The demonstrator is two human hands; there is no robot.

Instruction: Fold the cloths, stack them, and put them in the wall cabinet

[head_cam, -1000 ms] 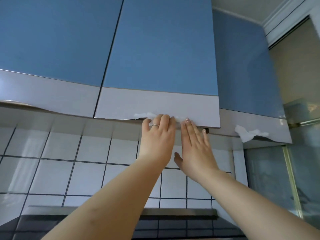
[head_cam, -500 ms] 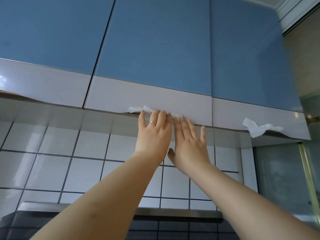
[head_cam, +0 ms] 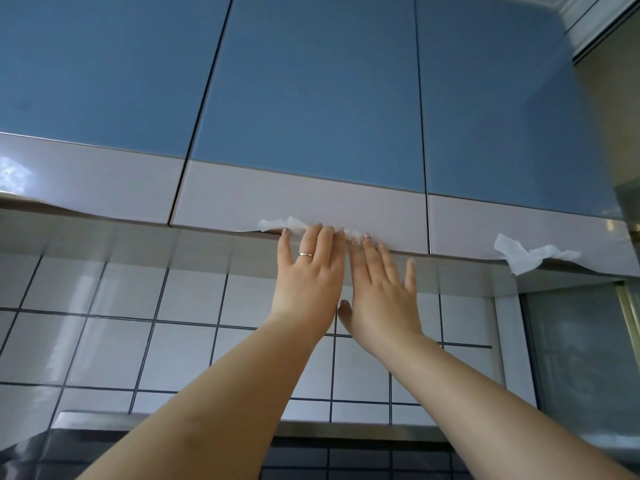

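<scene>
Tiled wall [head_cam: 194, 299]; wall cabinet [head_cam: 311, 98] closed, both hands' straight fingers [head_cam: 320, 233] pressing its edge.

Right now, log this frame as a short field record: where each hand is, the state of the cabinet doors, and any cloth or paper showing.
left hand: fingers straight, tips at the bottom edge of the middle cabinet door
right hand: flat beside it, fingertips at the same edge
doors: all appear closed
white wad at hands: sticks out under the middle door
second white wad: sticks out under the right door
backdrop: tiled wall
</scene>
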